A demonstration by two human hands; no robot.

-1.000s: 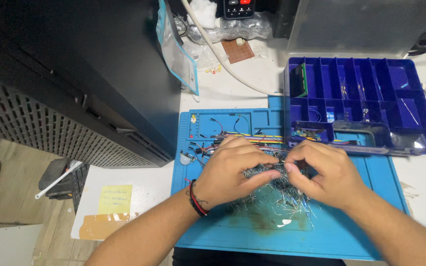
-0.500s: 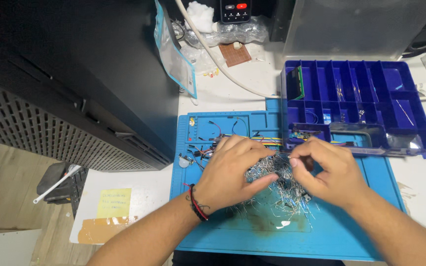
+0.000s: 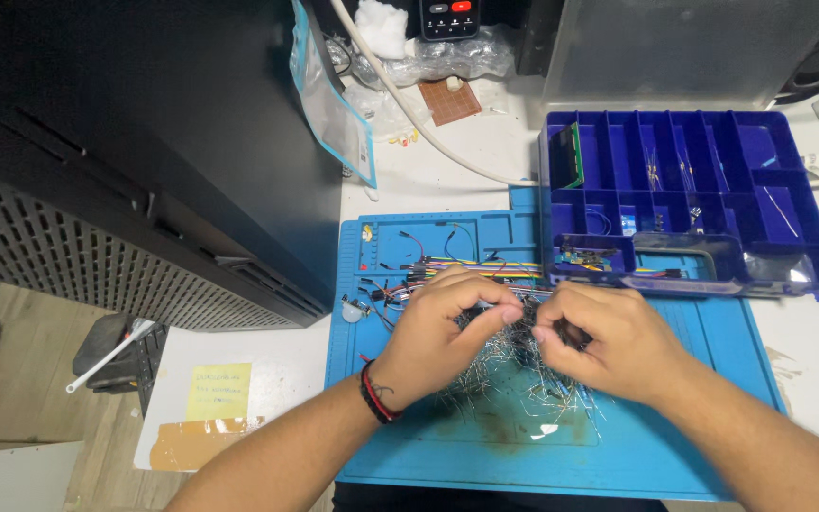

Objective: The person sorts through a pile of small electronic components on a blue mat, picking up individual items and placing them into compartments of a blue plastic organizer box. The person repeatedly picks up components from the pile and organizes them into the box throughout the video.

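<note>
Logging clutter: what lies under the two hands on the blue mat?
A tangled heap of thin wire-legged parts spreads on the blue mat. The left hand and right hand cover its middle.

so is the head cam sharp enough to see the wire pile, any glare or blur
Head view: evenly lit and mostly sharp; the wire pile reads as a fine tangle, single leads hard to separate; left hand and right hand show no motion blur; slight sheen on the blue mat; edges bend from the wide lens.

Single head-worn view, steeply down, close over the blue mat (image 3: pixel 428 465).
</note>
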